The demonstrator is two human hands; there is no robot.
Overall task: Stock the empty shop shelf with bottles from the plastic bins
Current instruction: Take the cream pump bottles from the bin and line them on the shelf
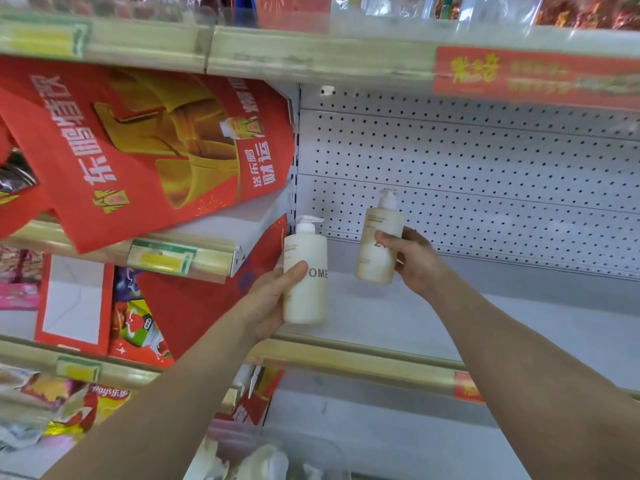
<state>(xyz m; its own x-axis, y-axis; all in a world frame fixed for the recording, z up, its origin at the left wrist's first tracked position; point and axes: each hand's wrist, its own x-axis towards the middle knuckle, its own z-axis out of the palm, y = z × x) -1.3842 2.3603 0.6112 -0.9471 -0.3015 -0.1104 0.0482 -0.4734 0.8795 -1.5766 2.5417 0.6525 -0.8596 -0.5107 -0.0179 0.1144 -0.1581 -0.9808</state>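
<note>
2 forearms bare up to frame edge; left grip (272, 299) & right grip (417, 263) both bare.

- Left forearm, bare, rises from the lower left and slants up and to the right.
- Left hand (270, 299) is curled round the lower half of a white pump bottle (306, 289), with its thumb laid across the front; the bottle is held upright.
- Right forearm, bare, rises from the lower right and slants up and to the left.
- Right hand (415, 261), higher than the left hand and apart from it, grips a cream pump bottle (379, 251) from its right side, tilted slightly.
</note>
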